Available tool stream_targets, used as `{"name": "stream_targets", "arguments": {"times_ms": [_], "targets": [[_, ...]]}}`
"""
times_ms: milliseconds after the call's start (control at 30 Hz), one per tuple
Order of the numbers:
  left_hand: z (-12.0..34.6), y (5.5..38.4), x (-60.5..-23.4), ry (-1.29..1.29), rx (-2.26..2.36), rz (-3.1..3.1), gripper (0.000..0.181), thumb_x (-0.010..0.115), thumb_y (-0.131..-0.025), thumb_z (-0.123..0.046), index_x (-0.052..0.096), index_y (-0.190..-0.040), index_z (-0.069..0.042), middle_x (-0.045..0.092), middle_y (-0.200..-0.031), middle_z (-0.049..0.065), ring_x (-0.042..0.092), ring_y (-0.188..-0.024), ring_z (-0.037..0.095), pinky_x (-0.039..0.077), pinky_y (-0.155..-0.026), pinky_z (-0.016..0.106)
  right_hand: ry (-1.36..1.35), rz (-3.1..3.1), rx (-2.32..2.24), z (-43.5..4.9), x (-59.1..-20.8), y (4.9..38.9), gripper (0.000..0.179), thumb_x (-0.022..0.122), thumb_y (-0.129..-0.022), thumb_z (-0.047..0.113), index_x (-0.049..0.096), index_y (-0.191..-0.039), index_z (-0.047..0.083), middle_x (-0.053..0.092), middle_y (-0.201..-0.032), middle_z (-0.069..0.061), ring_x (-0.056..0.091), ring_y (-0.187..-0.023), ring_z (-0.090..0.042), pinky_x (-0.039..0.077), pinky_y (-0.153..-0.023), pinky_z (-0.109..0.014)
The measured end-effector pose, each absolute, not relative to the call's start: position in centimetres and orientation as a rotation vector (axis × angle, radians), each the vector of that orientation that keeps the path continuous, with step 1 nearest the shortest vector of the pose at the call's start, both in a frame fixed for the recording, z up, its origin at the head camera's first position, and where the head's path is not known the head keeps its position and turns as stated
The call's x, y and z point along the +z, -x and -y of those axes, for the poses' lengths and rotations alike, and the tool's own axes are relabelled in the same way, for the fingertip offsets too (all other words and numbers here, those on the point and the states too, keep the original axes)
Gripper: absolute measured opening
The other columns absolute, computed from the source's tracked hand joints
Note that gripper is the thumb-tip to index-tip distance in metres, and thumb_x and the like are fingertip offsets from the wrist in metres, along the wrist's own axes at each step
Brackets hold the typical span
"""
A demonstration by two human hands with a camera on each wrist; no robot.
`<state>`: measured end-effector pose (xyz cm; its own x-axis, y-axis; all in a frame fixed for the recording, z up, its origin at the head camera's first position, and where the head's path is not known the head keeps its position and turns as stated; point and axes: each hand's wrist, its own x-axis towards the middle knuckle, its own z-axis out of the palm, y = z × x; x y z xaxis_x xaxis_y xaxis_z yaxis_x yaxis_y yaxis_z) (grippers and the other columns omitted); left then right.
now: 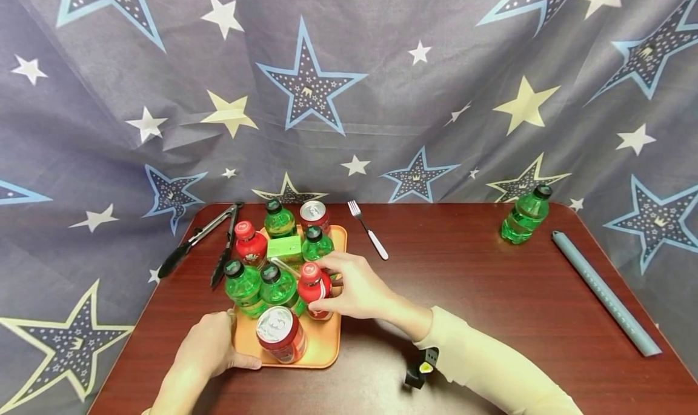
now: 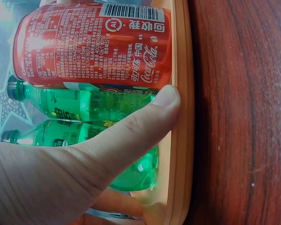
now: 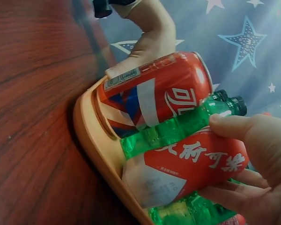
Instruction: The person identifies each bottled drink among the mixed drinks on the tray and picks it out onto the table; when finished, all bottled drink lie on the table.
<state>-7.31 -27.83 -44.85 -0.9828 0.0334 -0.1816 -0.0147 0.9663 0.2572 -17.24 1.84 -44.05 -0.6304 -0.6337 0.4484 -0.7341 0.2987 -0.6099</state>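
An orange tray (image 1: 327,357) at the table's left side carries soda cans and small bottles. My left hand (image 1: 209,345) holds the tray's near left corner, its thumb (image 2: 150,117) lying along the rim. My right hand (image 1: 357,288) grips a small red cola bottle (image 3: 192,164) at the tray's right side, thumb and fingers on opposite sides of it. In front stands a red Coca-Cola can (image 1: 282,336). Green soda bottles (image 1: 243,289) with black caps, another red bottle (image 1: 251,245), a second can (image 1: 314,215) and a green box (image 1: 285,247) crowd the tray behind.
Black-tipped tongs (image 1: 209,233) lie left of the tray, and a white-handled fork (image 1: 371,233) lies to its right. Farther right are a single green bottle (image 1: 525,215) and a long grey tube (image 1: 605,294). A star-patterned curtain (image 1: 371,130) hangs behind the table.
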Motion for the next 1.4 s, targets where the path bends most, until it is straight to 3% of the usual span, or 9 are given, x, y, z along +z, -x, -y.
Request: {"name": "stream_targets", "arguments": {"times_ms": [333, 833, 1233, 1400], "targets": [[28.0, 7.3, -44.7, -0.020, 0.371, -2.933, 0.109, 0.103, -0.047, -0.060, 0.069, -0.126, 0.007, 0.077, -0.106, 0.023, 0.076, -0.091, 0.040, 0.061, -0.079, 0.058, -1.242, 2.443, 1.346, -3.2, -42.2, 17.8, 0.051, 0.099, -0.074, 0.026, 0.076, -0.118, 0.013, 0.072, -0.106, 0.001, 0.067, -0.098, -0.010, 0.063, -0.087, -0.023], [27.9, 7.4, -44.5, -0.011, 0.391, -2.930, 0.105, 0.104, -0.046, -0.058, 0.070, -0.124, 0.004, 0.078, -0.105, 0.021, 0.076, -0.090, 0.039, 0.060, -0.079, 0.059, -1.019, 2.388, 1.472, -7.4, -39.8, 19.7, 0.052, 0.098, -0.073, 0.013, 0.077, -0.119, 0.008, 0.074, -0.109, -0.004, 0.079, -0.098, -0.020, 0.065, -0.084, -0.027], [27.8, 7.5, -44.9, -0.043, 0.411, -2.934, 0.101, 0.105, -0.045, -0.057, 0.071, -0.121, 0.001, 0.078, -0.106, 0.018, 0.076, -0.092, 0.037, 0.061, -0.080, 0.058, -0.759, 2.418, 1.350, -13.3, -39.8, 21.9, 0.053, 0.100, -0.072, 0.014, 0.077, -0.119, 0.008, 0.076, -0.106, -0.007, 0.082, -0.091, -0.027, 0.067, -0.076, -0.030], [27.8, 7.3, -44.8, -0.024, 0.421, -2.936, 0.102, 0.105, -0.045, -0.057, 0.071, -0.121, 0.001, 0.078, -0.103, 0.018, 0.076, -0.090, 0.037, 0.061, -0.078, 0.057, -0.653, 2.441, 1.197, -16.4, -39.9, 22.8, 0.053, 0.100, -0.072, 0.017, 0.077, -0.119, 0.008, 0.076, -0.106, -0.007, 0.082, -0.092, -0.029, 0.065, -0.077, -0.025]]}}
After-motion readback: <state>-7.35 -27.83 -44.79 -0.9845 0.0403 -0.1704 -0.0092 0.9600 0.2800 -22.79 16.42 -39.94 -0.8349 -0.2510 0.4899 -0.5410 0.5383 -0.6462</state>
